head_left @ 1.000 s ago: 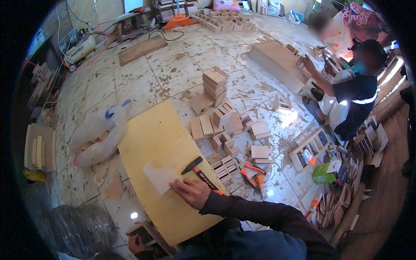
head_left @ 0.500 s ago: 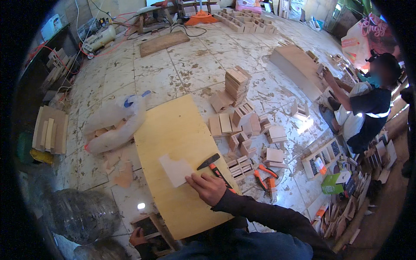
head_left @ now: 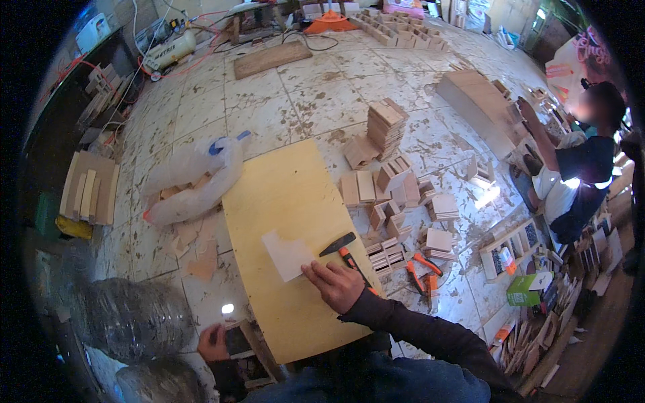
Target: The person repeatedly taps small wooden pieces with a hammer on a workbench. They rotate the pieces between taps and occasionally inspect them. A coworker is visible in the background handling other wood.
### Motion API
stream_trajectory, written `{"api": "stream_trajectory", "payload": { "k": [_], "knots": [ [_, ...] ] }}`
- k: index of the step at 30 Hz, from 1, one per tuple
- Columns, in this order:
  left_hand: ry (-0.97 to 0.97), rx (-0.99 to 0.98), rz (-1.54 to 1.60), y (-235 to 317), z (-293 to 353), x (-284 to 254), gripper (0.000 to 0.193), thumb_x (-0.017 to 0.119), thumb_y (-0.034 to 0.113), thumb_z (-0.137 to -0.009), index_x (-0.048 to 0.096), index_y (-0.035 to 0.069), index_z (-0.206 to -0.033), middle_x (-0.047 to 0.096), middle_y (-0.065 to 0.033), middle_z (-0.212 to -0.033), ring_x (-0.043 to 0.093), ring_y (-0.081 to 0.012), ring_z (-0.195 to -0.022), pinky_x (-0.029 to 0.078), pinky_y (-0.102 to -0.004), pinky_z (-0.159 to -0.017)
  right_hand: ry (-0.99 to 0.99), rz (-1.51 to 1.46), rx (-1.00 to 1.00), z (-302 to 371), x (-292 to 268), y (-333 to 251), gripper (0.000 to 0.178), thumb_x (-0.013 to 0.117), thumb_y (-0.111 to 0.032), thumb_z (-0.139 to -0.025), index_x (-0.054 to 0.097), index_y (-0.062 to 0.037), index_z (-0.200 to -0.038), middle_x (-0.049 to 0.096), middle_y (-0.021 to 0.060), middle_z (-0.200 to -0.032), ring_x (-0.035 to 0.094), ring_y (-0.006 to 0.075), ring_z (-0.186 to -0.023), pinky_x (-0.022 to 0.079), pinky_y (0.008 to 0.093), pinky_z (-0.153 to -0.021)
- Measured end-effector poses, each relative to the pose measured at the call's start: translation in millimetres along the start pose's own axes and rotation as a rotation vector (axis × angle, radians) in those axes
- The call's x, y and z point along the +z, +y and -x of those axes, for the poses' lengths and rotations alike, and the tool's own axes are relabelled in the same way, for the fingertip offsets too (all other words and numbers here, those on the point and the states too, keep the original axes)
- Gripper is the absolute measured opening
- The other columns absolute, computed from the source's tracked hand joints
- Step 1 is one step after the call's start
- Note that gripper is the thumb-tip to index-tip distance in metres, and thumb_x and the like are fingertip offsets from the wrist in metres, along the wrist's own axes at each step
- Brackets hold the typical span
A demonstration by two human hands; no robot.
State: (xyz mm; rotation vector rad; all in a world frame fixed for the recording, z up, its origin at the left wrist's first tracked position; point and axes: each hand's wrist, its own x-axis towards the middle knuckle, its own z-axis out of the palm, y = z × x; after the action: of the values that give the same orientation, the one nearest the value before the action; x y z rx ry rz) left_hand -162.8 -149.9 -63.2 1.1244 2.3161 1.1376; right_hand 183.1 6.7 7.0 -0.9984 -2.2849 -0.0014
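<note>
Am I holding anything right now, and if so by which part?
Your right hand holds the thin, flat, whitish piece by its right edge. Whether your left hand holds anything cannot be told.

cream air compressor (head_left: pixel 170 53), brown plank (head_left: pixel 273 60) on tiled floor (head_left: pixel 259 104); co-worker (head_left: pixel 586 164), green box (head_left: pixel 526 291)

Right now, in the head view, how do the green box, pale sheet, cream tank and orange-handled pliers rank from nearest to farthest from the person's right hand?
From the right hand:
1. Pale sheet: at the fingertips, over the yellow board.
2. Orange-handled pliers: on the floor, to the right.
3. Green box: farther right.
4. Cream tank: far upper left.
</note>
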Motion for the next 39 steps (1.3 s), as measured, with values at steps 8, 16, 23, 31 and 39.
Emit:
{"api": "stream_trajectory", "payload": {
  "k": [8, 16, 23, 31, 39],
  "knots": [
    [-0.359, 0.192, 0.624, 172.3, -30.4, 59.2, 0.015, 0.068, -0.009, -0.078, 0.065, -0.002, -0.092, 0.06, -0.0084, -0.09, 0.061, -0.0151, -0.079, 0.05, -0.0254, -0.072, -0.056, 0.022, -0.023, -0.1, -1.6, 1.9, 0.048, 0.055, -0.011, -0.075, 0.058, -0.0012, -0.123, 0.059, 0.0091, -0.108, 0.059, 0.017, -0.077, 0.049, 0.0276, -0.06],
    [-0.475, 0.514, 0.393, 244.6, -16.1, 117.8, 0.012, 0.067, -0.002, -0.082, 0.068, 0.001, -0.094, 0.067, -0.0099, -0.091, 0.065, -0.018, -0.085, 0.051, -0.0269, -0.077, -0.054, -0.021, -0.022, 0.6, 2.1, 5.1, 0.049, 0.057, -0.008, -0.069, 0.062, -0.0023, -0.117, 0.062, 0.0097, -0.109, 0.06, 0.0174, -0.07, 0.049, 0.0294, -0.057],
    [-0.428, 0.522, 0.27, 236.3, -9.9, 130.0, 0.013, 0.067, 0.0, -0.081, 0.069, 0.002, -0.093, 0.068, -0.0126, -0.093, 0.068, -0.0221, -0.084, 0.054, -0.0296, -0.072, -0.005, -0.105, -0.066, 5.4, 6.8, 17.2, 0.049, 0.06, -0.011, -0.07, 0.062, -0.004, -0.118, 0.062, 0.0092, -0.113, 0.06, 0.0153, -0.065, 0.049, 0.0281, -0.056],
    [-0.401, 0.648, 0.253, 223.7, -9.0, 136.3, 0.015, 0.068, -0.001, -0.08, 0.07, 0.003, -0.094, 0.068, -0.0127, -0.097, 0.068, -0.0231, -0.088, 0.057, -0.0305, -0.075, 0.008, -0.278, 0.358, 27.8, -6.5, 33.4, 0.03, 0.063, 0.0, -0.08, 0.06, -0.0035, -0.109, 0.065, 0.0125, -0.094, 0.065, 0.028, -0.069, 0.052, 0.0354, -0.058],
    [-0.351, 0.708, 0.256, 219.0, -7.6, 139.3, 0.018, 0.07, -0.004, -0.076, 0.07, 0.004, -0.092, 0.068, -0.0122, -0.097, 0.069, -0.0237, -0.088, 0.058, -0.0309, -0.075, -0.56, 0.148, 0.734, 81.4, -25.5, 26.6, 0.045, 0.057, -0.04, -0.089, 0.047, 0.0031, -0.097, 0.056, 0.0237, -0.089, 0.06, 0.0398, -0.083, 0.051, 0.0484, -0.067]
  ]
}}
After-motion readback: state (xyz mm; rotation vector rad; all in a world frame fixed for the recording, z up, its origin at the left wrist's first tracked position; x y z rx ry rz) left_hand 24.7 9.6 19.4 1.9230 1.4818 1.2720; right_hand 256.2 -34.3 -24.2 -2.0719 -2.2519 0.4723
